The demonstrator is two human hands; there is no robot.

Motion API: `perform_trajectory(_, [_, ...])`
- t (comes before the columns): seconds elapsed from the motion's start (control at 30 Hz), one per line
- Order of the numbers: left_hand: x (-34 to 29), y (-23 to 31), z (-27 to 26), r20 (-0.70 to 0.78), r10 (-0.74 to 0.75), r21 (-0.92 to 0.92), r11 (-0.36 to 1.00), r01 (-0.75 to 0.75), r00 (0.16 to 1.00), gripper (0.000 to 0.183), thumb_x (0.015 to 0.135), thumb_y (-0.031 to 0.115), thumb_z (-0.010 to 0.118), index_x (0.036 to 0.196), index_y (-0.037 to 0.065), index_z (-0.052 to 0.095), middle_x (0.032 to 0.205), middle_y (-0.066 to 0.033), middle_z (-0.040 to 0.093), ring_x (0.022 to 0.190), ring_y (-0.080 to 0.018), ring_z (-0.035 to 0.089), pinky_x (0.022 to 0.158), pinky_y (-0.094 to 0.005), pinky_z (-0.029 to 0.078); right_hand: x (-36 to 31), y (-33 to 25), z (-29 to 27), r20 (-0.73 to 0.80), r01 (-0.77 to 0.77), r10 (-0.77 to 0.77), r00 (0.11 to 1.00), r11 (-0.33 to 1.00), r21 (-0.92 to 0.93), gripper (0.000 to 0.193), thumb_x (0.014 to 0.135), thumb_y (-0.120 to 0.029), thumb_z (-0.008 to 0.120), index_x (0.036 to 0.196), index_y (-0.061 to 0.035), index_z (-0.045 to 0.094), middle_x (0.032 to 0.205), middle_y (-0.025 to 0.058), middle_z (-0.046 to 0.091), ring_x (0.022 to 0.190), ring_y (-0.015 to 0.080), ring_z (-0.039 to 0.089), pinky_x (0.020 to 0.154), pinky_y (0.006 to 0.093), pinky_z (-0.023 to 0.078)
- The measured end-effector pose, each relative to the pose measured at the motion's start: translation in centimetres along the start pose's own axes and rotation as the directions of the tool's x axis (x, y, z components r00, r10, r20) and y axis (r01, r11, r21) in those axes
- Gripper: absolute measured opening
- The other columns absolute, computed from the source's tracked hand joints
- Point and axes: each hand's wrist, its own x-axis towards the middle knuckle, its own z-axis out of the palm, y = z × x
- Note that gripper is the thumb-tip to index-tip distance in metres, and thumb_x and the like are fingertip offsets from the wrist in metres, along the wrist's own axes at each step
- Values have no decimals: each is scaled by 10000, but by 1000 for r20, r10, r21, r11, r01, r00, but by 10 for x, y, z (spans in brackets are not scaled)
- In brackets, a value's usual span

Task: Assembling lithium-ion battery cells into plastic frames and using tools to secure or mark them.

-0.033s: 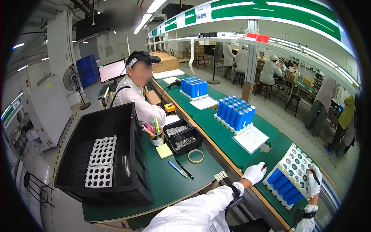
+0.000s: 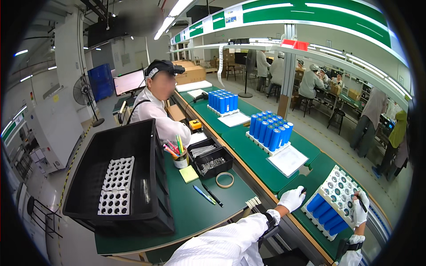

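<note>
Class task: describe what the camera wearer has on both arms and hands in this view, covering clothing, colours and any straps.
Both hands wear white fabric gloves: the left hand and the right hand. The left arm is in a loose white sleeve with a dark band at the wrist. A dark strap also wraps the right wrist.

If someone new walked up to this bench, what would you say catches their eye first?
Probably the bright blue cylinders in the white holder tray at lower right, which the gloved left hand and right hand grip at its ends. Next, the big black bin at left, holding white hole-grid trays.
</note>
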Motion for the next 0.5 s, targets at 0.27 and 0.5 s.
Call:
perform_trajectory(0.27, [-61, 33, -48, -55, 61, -230, 970, -72, 997, 277, 916, 271, 604, 1105, 74, 652, 990, -181, 664, 883, -319, 659, 785, -343, 519, -51, -80, -2, -149, -114, 177, 973, 927, 356, 181, 916, -207, 618, 919, -26, 627, 749, -20, 520, 654, 65, 440, 570, 222, 317])
perform_trajectory(0.5, [-146, 74, -168, -357, 124, 300, 954, -12, 926, 240, 852, 213, 645, 1030, 51, 657, 845, -126, 668, 763, -291, 671, 701, -372, 538, -66, -175, 93, 212, -272, 170, 962, 627, 730, 206, 777, -153, 746, 864, -52, 590, 769, -16, 543, 679, 76, 474, 609, 219, 377])
